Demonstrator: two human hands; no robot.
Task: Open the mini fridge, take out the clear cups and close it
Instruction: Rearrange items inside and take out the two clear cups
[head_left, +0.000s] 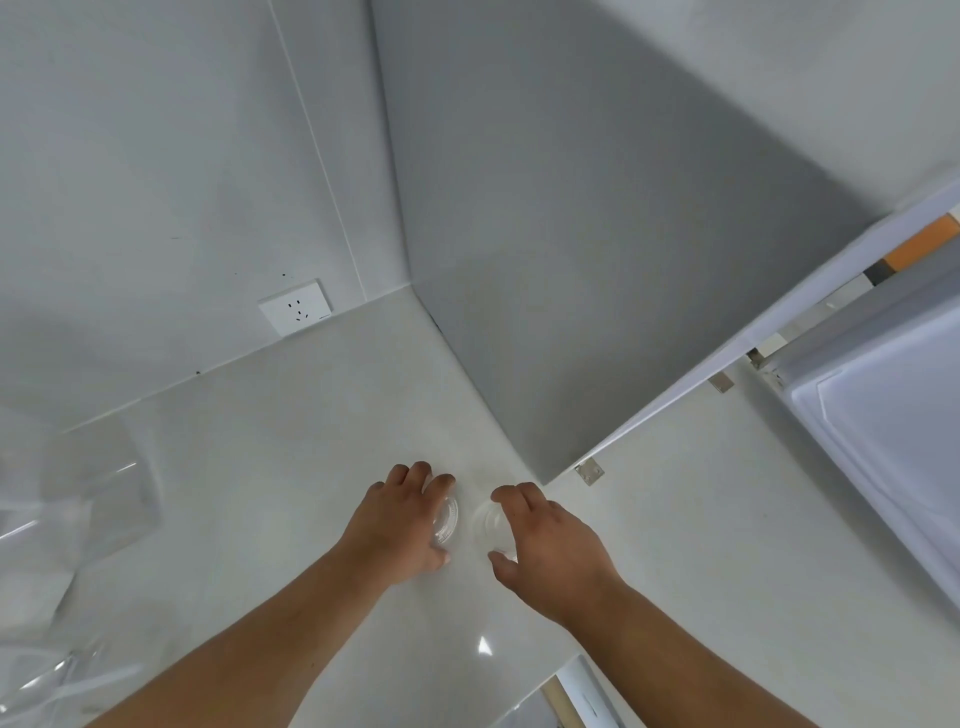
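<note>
From the head view, you are at the setting-down step: both clear cups are out of the mini fridge (883, 415) and stand on the white table (311, 441), side by side near the corner where the two grey walls meet. Your left hand (400, 525) is curled round the left clear cup (448, 519), fingers over its rim and thumb at its near side, so it reads as clamped on it; your right hand (550, 545) wraps the right clear cup (491, 522) the same way, fingers above and thumb below. The two hands are close together but apart, with a narrow gap between the cups. The fridge door at the right edge looks open, its pale inner liner facing you, so closing it is judged not yet done. The next move calls for letting go of both cups without tipping them, since they are light, then reaching right and swinging the door shut. No brand, label or writing can be read: the wall socket (296, 314) is plain, and the orange and grey patches at the upper right are too blurred to tell.
</note>
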